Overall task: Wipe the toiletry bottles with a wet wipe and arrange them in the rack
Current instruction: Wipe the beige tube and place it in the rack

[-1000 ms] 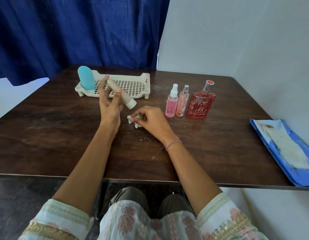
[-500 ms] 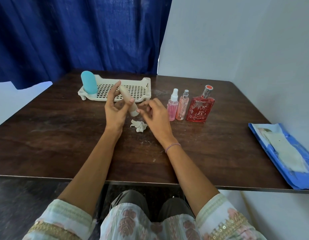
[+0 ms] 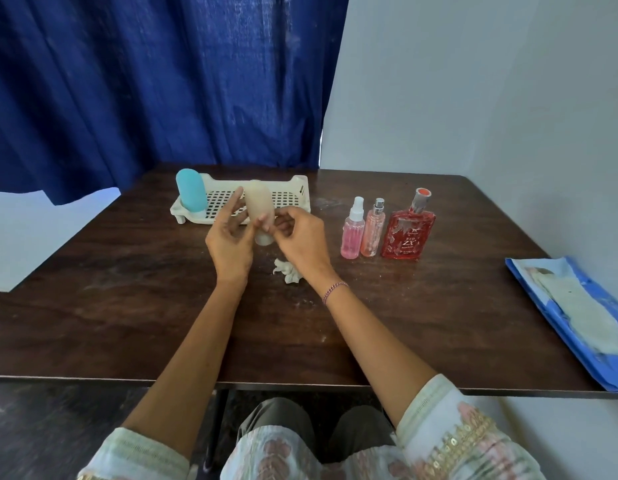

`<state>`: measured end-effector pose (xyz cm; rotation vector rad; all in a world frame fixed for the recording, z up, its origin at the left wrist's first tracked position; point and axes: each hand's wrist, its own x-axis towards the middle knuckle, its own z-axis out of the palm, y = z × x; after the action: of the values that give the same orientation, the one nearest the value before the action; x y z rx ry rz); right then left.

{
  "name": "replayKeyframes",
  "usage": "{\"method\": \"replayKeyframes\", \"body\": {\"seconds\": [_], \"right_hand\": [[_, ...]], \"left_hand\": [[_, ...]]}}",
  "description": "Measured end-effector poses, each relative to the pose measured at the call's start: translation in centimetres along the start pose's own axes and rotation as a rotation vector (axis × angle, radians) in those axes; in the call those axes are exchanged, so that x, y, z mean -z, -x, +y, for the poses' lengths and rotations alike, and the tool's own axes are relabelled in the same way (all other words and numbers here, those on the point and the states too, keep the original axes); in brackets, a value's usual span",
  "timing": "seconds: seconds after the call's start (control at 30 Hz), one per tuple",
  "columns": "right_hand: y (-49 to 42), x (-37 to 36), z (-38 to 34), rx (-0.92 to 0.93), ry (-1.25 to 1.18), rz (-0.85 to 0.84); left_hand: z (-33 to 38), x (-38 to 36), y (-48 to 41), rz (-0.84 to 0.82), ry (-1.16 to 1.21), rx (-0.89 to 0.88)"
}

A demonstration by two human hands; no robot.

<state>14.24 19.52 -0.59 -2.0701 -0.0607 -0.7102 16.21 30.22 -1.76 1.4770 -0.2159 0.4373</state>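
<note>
A beige tube bottle (image 3: 258, 204) is held upright, cap down, just above the table in front of the cream rack (image 3: 296, 188). My left hand (image 3: 231, 245) holds it from the left with thumb and fingers, index finger stretched up. My right hand (image 3: 302, 239) pinches its lower part from the right. The crumpled wet wipe (image 3: 287, 271) lies loose on the table below my right hand. A blue bottle (image 3: 191, 190) stands at the rack's left end. To the right stand a pink spray bottle (image 3: 352, 233), a peach spray bottle (image 3: 372, 232) and a red perfume bottle (image 3: 408, 233).
A blue wet-wipe pack (image 3: 550, 306) with a white wipe on it lies at the right table edge. The dark wooden table (image 3: 127, 306) has a white wall to the right and a blue curtain behind it.
My right hand let go of the wipe, which now lies on the table, and rose to the beige bottle. The bottle turned from slanted to upright.
</note>
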Motion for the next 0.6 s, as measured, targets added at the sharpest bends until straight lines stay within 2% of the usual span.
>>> {"method": "replayKeyframes", "body": {"seconds": [0.07,0.2,0.37,0.6], "right_hand": [[-0.9,-0.4,-0.4,-0.020,-0.010,0.000],[-2.9,-2.5,-1.2,-0.037,-0.005,-0.037],[-5.3,-6.0,-0.9,-0.095,0.012,-0.102],[-8.1,-8.9,0.5,-0.154,0.006,-0.162]], "left_hand": [[0.1,0.1,-0.1,0.014,0.006,0.045],[-0.5,1.1,-0.9,0.073,-0.223,0.064],[-1.2,2.2,-3.2,0.076,-0.354,0.141],[-2.5,2.6,-4.9,0.083,-0.261,0.250]]}}
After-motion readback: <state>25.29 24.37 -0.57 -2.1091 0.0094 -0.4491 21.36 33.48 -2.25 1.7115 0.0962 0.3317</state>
